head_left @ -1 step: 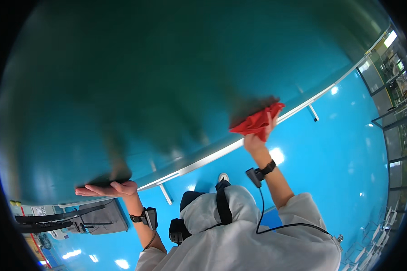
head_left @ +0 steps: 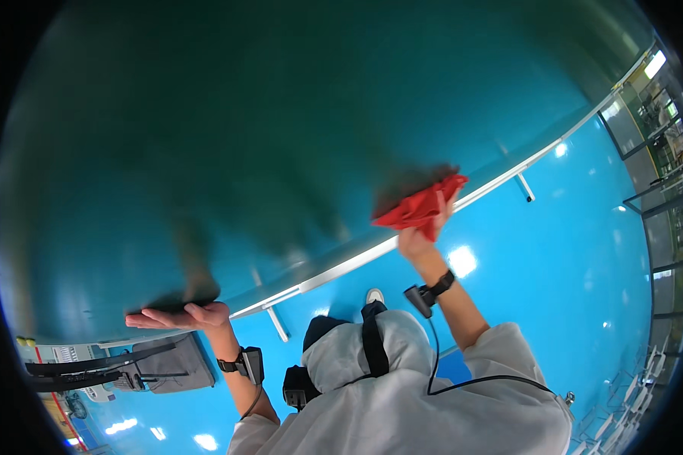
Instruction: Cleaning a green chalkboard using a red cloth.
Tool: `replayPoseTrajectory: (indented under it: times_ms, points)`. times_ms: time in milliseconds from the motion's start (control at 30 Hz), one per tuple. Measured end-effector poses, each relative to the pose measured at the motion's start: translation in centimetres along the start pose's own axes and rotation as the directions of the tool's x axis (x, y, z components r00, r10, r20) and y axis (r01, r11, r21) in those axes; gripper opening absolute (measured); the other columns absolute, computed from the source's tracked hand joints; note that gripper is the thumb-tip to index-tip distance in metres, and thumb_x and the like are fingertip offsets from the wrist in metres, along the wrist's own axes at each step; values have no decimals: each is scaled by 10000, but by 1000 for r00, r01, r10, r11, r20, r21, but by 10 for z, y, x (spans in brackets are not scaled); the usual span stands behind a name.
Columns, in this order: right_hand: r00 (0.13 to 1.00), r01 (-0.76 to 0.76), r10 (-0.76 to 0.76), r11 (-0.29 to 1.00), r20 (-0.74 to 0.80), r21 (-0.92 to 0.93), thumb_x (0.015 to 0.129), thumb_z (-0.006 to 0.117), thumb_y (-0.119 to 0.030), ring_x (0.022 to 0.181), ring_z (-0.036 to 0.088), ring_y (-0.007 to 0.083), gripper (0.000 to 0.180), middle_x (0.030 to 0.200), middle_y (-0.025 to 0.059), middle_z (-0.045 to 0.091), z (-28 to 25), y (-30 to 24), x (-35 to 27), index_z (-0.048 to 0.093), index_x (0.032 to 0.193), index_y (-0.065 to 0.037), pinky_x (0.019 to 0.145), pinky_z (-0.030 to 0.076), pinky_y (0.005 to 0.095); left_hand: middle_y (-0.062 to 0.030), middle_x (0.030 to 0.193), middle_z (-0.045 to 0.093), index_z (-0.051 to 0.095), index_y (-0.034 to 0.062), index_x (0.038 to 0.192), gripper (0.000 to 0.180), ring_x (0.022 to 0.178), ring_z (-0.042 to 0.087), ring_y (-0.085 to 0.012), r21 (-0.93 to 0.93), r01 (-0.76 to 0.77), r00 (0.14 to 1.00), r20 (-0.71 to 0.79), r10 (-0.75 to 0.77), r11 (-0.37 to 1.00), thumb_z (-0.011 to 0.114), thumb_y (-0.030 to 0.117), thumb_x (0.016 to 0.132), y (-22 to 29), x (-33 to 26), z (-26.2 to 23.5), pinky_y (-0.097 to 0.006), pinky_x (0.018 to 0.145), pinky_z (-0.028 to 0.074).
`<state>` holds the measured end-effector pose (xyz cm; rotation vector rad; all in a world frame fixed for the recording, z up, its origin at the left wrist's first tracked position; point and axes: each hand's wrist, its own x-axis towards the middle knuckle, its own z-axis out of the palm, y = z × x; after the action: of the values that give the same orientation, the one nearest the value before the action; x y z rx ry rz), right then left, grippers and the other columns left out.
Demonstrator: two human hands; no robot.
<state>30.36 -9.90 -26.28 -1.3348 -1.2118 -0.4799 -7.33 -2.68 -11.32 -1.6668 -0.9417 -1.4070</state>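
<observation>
Pressing red cloth (head_left: 421, 208) with right hand (head_left: 417, 239), fingers clamped on it; bracing left hand (head_left: 178, 316) flat, fingers apart. Risking cloth slipping off desk (head_left: 281, 152) edge.

Comparison of earlier and current picture: no shift detectable.
- Crumpled red fabric cloth (head_left: 421, 208): same spot on glossy teal tabletop (head_left: 281, 152), same folds, same outline.
- Right hand (head_left: 416, 243): grip on cloth unchanged, wrist angle identical.
- Left hand (head_left: 178, 315): flat, fingers extended at table edge, no displacement.
- Dark blurred reflections on tabletop: shape unaltered.
</observation>
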Motion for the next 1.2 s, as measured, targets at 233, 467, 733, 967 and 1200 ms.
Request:
replayPoseTrajectory:
  times_ms: [233, 467, 733, 967, 1200]
  points:
    - [918, 373, -375, 927, 130, 42, 841, 697, -105, 1311, 479, 344, 587, 1254, 63, 503, 43, -101, -17, 588, 1388, -288, 1032, 480, 506, -241, 1719, 109, 243, 2, 1631, 696, 1599, 62, -408, 34, 11, 999, 38, -13, 999, 336, 402, 1068, -5, -10, 5, -586, 1261, -20]
    - [986, 154, -151, 987, 75, -35, 744, 719, 18, 1438, 408, 467, 746, 1520, 158, 425, -4, -22, -2, 565, 1449, -175, 1161, 405, 569, -243, 1720, 92, 224, 19, 1639, 693, 1597, 48, -419, 6, 0, 998, 55, 0, 1000, 344, 407, 1077, -6, -10, 6, -598, 1260, -9]
    - [928, 274, -283, 959, 242, 71, 897, 652, -168, 1356, 475, 363, 582, 1377, 75, 517, 51, -111, -39, 570, 1464, -268, 1115, 427, 558, -253, 1661, 245, 375, -30, 1518, 649, 1558, 199, -422, -221, 194, 981, 30, -192, 956, 539, 357, 1023, 25, 16, -9, -577, 1249, 177]
    - [871, 407, -412, 910, 268, 77, 881, 692, -192, 1255, 563, 173, 560, 1319, -34, 569, 29, -78, -5, 599, 1423, -302, 1106, 441, 412, -318, 1676, 165, 226, 74, 1630, 689, 1551, 155, -506, -510, 45, 991, 128, 25, 859, 421, 348, 1029, 145, 19, 19, -650, 1246, 72]
    - [984, 167, -169, 986, 62, 26, 845, 631, -47, 1403, 418, 516, 716, 1520, 265, 414, -60, 90, 50, 487, 1535, -173, 1132, 392, 616, -276, 1707, 122, 221, 49, 1647, 725, 1571, 7, -514, -325, 104, 956, 295, -4, 940, 433, 310, 1004, 173, -12, 42, -682, 1227, 8]
